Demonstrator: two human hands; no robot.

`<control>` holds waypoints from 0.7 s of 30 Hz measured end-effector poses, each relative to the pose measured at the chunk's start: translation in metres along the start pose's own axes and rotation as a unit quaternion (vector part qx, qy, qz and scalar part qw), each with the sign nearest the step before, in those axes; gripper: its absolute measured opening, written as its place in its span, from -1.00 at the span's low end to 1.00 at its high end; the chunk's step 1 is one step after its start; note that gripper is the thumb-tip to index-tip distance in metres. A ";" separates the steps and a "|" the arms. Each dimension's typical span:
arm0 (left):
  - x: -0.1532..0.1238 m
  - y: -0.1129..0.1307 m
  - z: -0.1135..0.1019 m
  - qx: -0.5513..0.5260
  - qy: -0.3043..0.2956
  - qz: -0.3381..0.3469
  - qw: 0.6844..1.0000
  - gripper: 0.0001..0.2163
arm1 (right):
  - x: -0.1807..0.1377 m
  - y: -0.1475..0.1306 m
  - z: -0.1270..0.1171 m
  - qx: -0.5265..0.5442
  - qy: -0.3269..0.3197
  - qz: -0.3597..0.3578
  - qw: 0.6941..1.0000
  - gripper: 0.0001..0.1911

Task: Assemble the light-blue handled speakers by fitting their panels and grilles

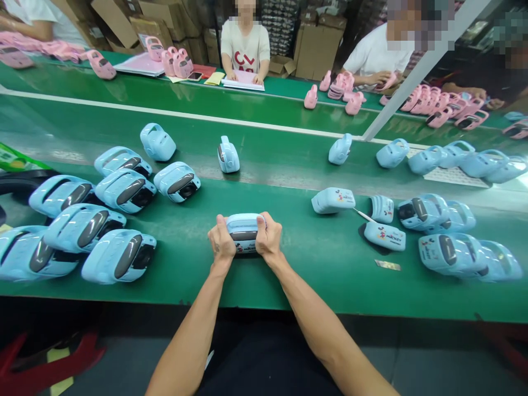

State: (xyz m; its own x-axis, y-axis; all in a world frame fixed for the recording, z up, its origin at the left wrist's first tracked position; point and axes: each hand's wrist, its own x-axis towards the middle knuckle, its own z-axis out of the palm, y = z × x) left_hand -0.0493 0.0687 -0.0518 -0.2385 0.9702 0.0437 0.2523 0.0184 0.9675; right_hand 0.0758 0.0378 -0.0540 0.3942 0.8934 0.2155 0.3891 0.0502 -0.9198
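A light blue plastic toy casing (244,226) with a grey window and a printed label rests on the green table (313,275) in front of me. My left hand (220,242) grips its left end with the fingers curled round it. My right hand (269,237) clasps the right end the same way. Both hands press on the casing from the sides.
Several blue casings (99,225) lie grouped at the left; more blue casings (449,242) and flat blue covers (333,200) lie at the right, with a thin white stick (363,215). Single blue shells (228,155) ride the middle belt. Across it, people handle pink casings (433,104) beside cardboard boxes.
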 end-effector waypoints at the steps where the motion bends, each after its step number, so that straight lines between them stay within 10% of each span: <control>1: 0.000 0.000 0.001 0.000 0.003 -0.005 1.000 -0.46 | 0.000 0.001 0.003 -0.003 0.015 0.004 1.000 -0.49; 7: 0.001 0.005 -0.001 -0.059 -0.043 -0.026 0.997 -0.38 | 0.006 0.008 0.002 0.054 0.032 0.039 0.997 -0.41; 13: -0.020 0.019 -0.024 -0.218 -0.246 -0.035 0.944 -0.33 | 0.018 0.013 -0.004 0.327 0.054 0.204 0.921 -0.29; 21: -0.014 0.027 -0.015 -0.176 -0.198 -0.064 0.962 -0.30 | 0.033 0.015 0.004 0.402 0.016 0.214 0.890 -0.34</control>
State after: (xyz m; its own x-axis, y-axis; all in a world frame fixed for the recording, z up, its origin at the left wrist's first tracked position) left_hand -0.0534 0.0514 -0.0221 0.1473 0.9827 -0.1127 -0.1043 0.1288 0.9862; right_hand 0.0916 0.0698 -0.0624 0.3916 0.8949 -0.2140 -0.5197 0.0233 -0.8540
